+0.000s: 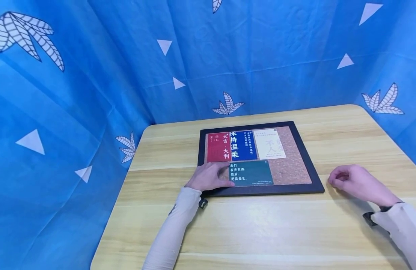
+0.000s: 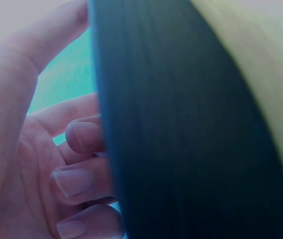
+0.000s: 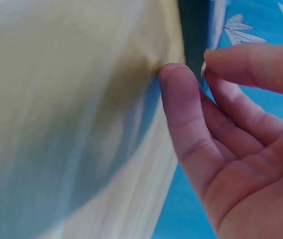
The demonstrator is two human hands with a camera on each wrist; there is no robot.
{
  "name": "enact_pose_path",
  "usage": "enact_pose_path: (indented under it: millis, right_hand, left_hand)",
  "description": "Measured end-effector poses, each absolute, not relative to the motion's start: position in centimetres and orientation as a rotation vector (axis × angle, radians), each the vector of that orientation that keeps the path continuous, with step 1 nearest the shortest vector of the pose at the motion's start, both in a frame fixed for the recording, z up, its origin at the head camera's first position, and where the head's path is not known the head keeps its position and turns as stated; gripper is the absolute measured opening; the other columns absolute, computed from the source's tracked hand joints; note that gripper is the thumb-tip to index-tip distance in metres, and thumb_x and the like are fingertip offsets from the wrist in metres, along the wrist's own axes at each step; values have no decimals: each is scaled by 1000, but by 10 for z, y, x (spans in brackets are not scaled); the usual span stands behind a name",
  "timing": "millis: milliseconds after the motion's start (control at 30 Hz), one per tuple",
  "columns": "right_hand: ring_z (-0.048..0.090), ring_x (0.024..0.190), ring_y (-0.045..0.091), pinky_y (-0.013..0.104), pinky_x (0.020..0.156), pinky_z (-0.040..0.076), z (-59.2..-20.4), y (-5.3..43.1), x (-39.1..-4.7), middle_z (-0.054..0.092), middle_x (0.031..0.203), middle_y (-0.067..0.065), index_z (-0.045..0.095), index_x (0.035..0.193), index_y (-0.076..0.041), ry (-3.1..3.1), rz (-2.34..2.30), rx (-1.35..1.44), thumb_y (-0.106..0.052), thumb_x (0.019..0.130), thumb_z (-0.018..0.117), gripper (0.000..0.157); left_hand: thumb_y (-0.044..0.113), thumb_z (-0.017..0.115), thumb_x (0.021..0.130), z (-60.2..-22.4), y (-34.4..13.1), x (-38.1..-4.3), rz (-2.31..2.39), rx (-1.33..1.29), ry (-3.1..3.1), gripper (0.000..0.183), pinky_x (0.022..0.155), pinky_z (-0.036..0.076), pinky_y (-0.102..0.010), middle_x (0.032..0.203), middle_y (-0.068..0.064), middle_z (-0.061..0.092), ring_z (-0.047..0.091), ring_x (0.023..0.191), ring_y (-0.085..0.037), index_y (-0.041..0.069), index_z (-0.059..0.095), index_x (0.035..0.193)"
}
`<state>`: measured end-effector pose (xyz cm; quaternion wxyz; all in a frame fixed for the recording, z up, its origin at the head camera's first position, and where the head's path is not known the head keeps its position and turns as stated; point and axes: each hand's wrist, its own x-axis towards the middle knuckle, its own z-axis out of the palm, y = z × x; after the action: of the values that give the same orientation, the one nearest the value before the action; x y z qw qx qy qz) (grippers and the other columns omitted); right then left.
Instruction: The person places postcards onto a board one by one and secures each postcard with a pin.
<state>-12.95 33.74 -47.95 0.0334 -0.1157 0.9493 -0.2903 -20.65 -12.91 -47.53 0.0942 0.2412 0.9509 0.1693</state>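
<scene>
A dark green card [image 1: 250, 173] with white writing lies on a black-framed cork board [image 1: 292, 172]. My left hand [image 1: 208, 177] holds this card at its left end, with the index finger at the upper corner and the thumb at the lower one. Seen from the left wrist, the curled other fingers [image 2: 74, 182] are partly behind the dark frame edge [image 2: 181, 124]. Just right of the board, my right hand [image 1: 361, 183] hovers over the table with bent fingers. Its thumb and index tips are apart in the right wrist view; a tiny pale spot near the index fingertip is too small to identify.
Above the green card, a red card [image 1: 219, 147], a blue card [image 1: 243, 145] and a cream card [image 1: 270, 143] stand in a row on the board. It lies on a light wooden table [image 1: 262, 228]. Blue patterned cloth [image 1: 262, 45] hangs behind and to the sides.
</scene>
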Motion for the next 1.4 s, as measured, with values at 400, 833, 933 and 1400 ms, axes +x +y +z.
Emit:
enact_pose_path:
  millis: [400,833,933,1400]
  right_hand:
    - [61,69,8,23,56,46,-462,334,-139,76,87,5,77,113,-3,2962,-1184,-236,-25,100,69,27]
    - [63,75,10,26,58,46,-441,292,-161,76,98,14,74,123,0,2850,-1310,-361,-27,105,62,35]
    - [55,66,9,28,54,40,-439,285,-167,74,105,19,72,127,1,2827,-1289,-403,-25,107,59,35]
    - [66,72,13,24,71,55,-443,256,-190,74,83,-9,73,117,7,2579,-1515,-272,-23,99,72,35]
  left_hand:
    - [63,81,80,-475,-129,-205,503,702,2819,86,106,53,-48,141,3,65,58,130,-19,31,51,153]
    - [63,80,80,-474,-129,-205,496,701,2815,85,107,53,-47,141,3,65,58,129,-19,31,51,153]
    - [63,81,80,-474,-128,-204,502,706,2814,84,107,53,-47,141,3,65,58,129,-18,32,51,153]
    - [63,81,79,-476,-129,-205,485,720,2828,85,105,54,-46,140,3,66,60,127,-18,31,52,152]
